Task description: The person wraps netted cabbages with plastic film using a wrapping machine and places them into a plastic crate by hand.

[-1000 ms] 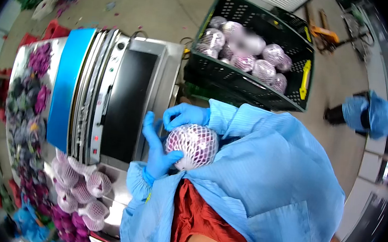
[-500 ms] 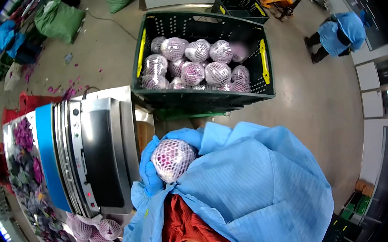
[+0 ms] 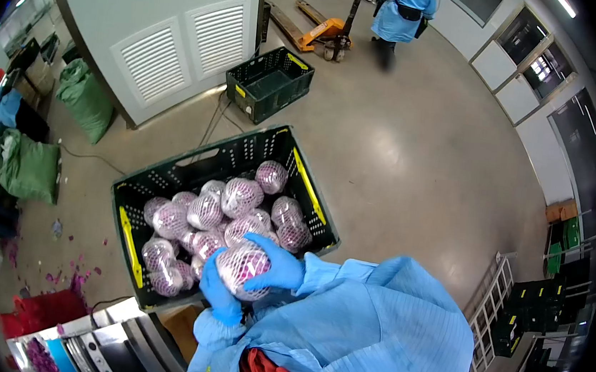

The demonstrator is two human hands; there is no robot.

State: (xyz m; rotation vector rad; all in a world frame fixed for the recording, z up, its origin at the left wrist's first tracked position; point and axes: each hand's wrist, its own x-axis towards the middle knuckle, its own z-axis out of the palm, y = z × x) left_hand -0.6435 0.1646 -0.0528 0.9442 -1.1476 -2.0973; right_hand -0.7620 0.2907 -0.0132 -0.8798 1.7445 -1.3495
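Observation:
My left hand, in a blue glove, is closed on the near left side of a round red cabbage. The cabbage is wrapped in shiny film and a white foam net. From the right, my right hand, gloved too, wraps its fingers over the same cabbage. Both hands are at the near edge of a dark green crate with yellow handles. Several more netted red cabbages lie piled inside it. The held one overlaps the pile in view; whether it touches them I cannot tell.
A steel wrapping machine stands at lower left. Beyond the crate are a smaller green crate, an orange pallet jack and a louvred panel. Green sacks and purple scraps lie left. A person is at the back.
My view has swung to the right, so the machine slides toward the lower left. The held cabbage has moved from close against my body out to the crate's near edge, still in both hands.

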